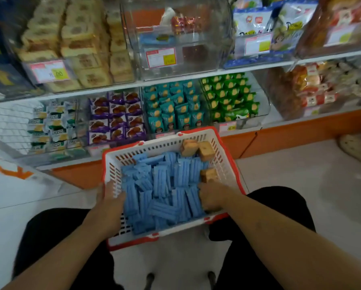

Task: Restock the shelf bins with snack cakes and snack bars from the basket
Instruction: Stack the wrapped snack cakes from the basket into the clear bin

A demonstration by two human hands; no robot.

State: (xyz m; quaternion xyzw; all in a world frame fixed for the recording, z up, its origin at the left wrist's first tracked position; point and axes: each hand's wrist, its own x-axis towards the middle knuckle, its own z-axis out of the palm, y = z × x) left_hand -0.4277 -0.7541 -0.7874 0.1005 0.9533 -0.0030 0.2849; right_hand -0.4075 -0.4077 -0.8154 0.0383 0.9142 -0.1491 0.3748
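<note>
Head view looks down at a white basket (223,162) with a red rim, resting between the person's knees in front of the shelf. It is mostly filled with blue-wrapped snack bars (165,185), and a few tan snack cakes (198,149) lie at its far right corner and along its right side. The left hand (110,200) sits at the basket's left edge, thumb outside and fingers (119,198) curled over the rim, steadying it. The right hand (212,198) is down among the contents on the right, fingers bent around something just below a snack cake; whether it grips a cake or bars I cannot tell, since the hand hides it

The step in hand looks like picking stock out of the basket. Up on the shelf, the clear bin of cakes (75,45) at upper left appears well filled, while the middle clear bin (175,36) holds only a few items. Next, the right hand would need a firm hold, a lift clear of the basket wall, and a reach up to the matching bin
</note>
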